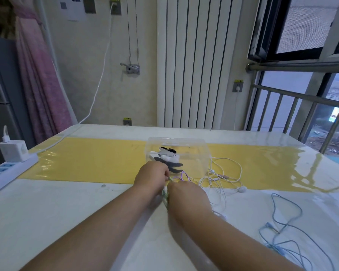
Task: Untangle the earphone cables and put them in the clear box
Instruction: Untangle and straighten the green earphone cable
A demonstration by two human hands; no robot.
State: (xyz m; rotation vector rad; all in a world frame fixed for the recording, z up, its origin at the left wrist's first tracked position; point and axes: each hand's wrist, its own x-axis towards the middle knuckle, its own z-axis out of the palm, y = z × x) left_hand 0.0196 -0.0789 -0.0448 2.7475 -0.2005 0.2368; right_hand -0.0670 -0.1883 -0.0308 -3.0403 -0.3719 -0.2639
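Where the table [67, 212] nears you, rightward: blue cable [282, 230] in loose loops.
Your hands: left hand [151, 176] and right hand [186, 194] together, both pinching the tangled cables [177, 178].
Tangle axis: runs away from you, toward the clear box [196, 151].
Beside box: white earphones [223, 179], heaped.

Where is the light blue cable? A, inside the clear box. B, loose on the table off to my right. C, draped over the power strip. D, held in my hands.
B: the light blue cable lies loose on the table, right of the right hand and apart from the clear box; that hand and the left hand grip a purple and green tangle.
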